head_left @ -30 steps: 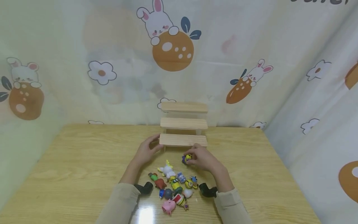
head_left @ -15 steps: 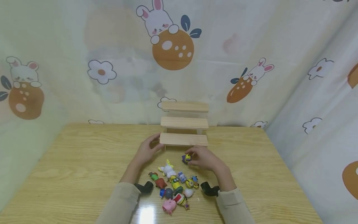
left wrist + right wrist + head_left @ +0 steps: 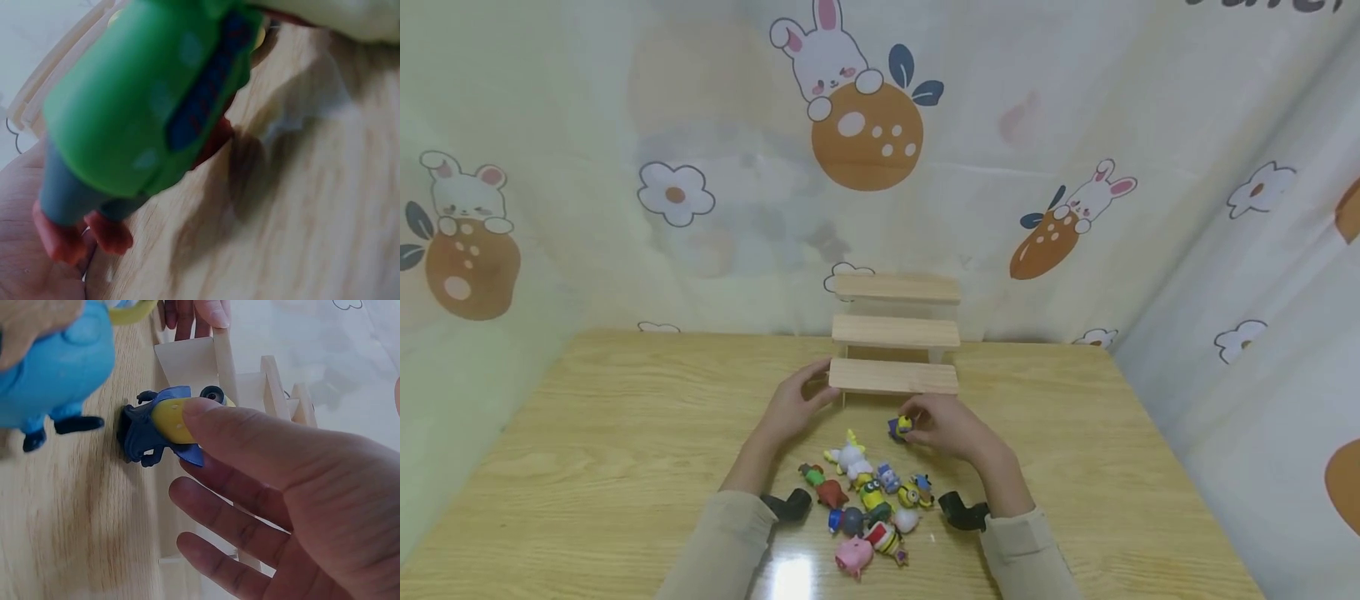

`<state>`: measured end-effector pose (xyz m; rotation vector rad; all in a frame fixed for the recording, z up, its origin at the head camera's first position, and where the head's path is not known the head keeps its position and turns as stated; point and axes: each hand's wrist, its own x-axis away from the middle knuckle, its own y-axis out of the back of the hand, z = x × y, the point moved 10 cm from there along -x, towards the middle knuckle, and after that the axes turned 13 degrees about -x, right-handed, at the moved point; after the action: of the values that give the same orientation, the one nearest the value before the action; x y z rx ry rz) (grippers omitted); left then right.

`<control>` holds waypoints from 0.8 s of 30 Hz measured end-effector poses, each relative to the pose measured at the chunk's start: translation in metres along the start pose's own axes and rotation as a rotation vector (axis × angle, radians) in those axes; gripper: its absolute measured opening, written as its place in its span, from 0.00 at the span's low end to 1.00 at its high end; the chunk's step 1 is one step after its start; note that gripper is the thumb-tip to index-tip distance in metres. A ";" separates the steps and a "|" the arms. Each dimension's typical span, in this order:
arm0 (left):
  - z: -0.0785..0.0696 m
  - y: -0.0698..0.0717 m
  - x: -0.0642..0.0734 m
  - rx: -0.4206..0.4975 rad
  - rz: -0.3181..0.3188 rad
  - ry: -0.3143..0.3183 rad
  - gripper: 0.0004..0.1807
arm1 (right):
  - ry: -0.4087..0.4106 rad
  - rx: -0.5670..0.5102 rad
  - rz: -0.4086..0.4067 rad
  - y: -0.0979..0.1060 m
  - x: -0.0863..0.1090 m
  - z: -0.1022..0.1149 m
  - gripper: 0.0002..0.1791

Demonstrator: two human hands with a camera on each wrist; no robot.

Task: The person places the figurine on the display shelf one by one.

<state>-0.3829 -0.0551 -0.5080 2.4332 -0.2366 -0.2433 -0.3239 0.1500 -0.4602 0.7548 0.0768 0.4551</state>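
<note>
In the head view my left hand (image 3: 795, 407) holds the left end of the lowest step of a pale wooden three-tier display stand (image 3: 892, 376), thumb in front and fingers behind. My right hand (image 3: 951, 427) pinches a small yellow minion figure (image 3: 900, 427) in blue-purple clothes, just in front of the stand. The right wrist view shows the thumb on the yellow head of this minion figure (image 3: 165, 425), its base at the table; the other fingers spread beyond it. Close to the left wrist camera is a toy figure (image 3: 131, 106) with a green body.
Several toy figures lie piled between my forearms, among them a pink pig (image 3: 853, 556), a yellow-and-green minion (image 3: 872, 495) and a white figure with yellow tips (image 3: 848, 457). A printed curtain (image 3: 745, 108) hangs behind the wooden table (image 3: 647, 467).
My right hand has shifted slightly to the right around the minion figure, which stays at nearly the same spot. My left hand keeps its place at the stand.
</note>
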 end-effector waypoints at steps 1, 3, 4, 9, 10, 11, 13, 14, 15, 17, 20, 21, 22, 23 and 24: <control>0.000 -0.001 0.000 0.000 -0.001 -0.002 0.36 | 0.001 0.001 -0.001 0.001 0.000 -0.001 0.15; 0.001 -0.003 -0.001 0.001 0.000 -0.004 0.36 | 0.006 0.004 -0.005 0.002 0.001 -0.001 0.15; 0.001 -0.004 -0.001 0.003 0.000 -0.005 0.36 | 0.009 0.001 -0.005 0.002 0.001 -0.002 0.15; 0.003 -0.004 0.002 -0.002 -0.003 0.008 0.34 | 0.032 0.010 -0.004 0.001 0.002 -0.001 0.15; 0.003 -0.003 0.003 -0.006 -0.005 0.012 0.34 | 0.034 0.010 -0.004 0.001 0.002 -0.001 0.15; 0.003 -0.002 0.004 -0.010 -0.005 0.015 0.34 | 0.036 0.012 -0.006 0.001 0.002 -0.001 0.15; 0.001 -0.001 0.004 -0.017 -0.005 0.007 0.34 | 0.032 0.008 -0.015 0.002 0.003 -0.001 0.15; 0.001 0.000 0.004 -0.019 -0.004 0.003 0.34 | 0.034 0.014 -0.020 0.004 0.003 -0.001 0.15; 0.000 0.000 0.003 -0.018 -0.004 -0.003 0.34 | 0.028 0.015 -0.026 0.005 0.003 -0.001 0.15; -0.001 0.001 0.003 -0.020 -0.003 -0.012 0.35 | 0.029 0.017 -0.032 0.006 0.003 0.001 0.15; -0.002 0.001 0.002 -0.021 0.006 -0.029 0.37 | 0.031 0.018 -0.033 0.007 0.004 0.003 0.15; -0.002 0.000 0.002 -0.023 0.011 -0.036 0.38 | 0.029 0.019 -0.030 0.007 0.004 0.003 0.15; -0.003 0.000 0.002 -0.027 0.015 -0.042 0.38 | 0.029 0.025 -0.028 0.006 0.004 0.003 0.15; -0.003 -0.001 0.002 -0.028 0.018 -0.048 0.39 | 0.027 0.031 -0.026 0.006 0.004 0.003 0.15; -0.004 -0.002 0.002 -0.029 0.021 -0.055 0.39 | 0.025 0.034 -0.023 0.006 0.004 0.003 0.15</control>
<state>-0.3795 -0.0521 -0.5064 2.3965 -0.2809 -0.3028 -0.3219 0.1535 -0.4541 0.7807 0.1171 0.4421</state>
